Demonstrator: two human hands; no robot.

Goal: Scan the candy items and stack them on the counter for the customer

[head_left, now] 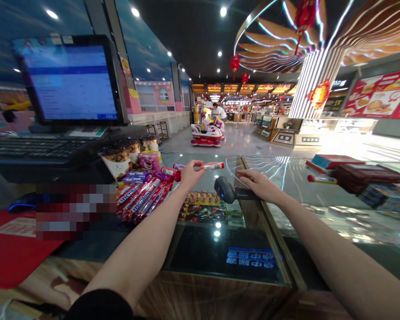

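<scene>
Over the glass counter [203,249], my left hand [190,176] pinches a roll of candy [213,166] with an orange-red and white wrapper, its free end pointing right. My right hand [257,184] is open, fingers stretched out to the left. Just below it lies a black barcode scanner [224,190], its handle running under the palm; whether they touch I cannot tell. Left of my left forearm are several red Mentos rolls [143,198] in a pile, with purple packs [136,177] behind them. A red-capped tube [171,172] lies close to my left wrist.
A monitor [70,84] and keyboard [36,149] stand at left, near several lidded cups [116,161] and a mouse [22,203]. Boxes and a brown pack [366,178] lie on the right counter. A kiddie ride [207,133] and a person [221,112] are beyond.
</scene>
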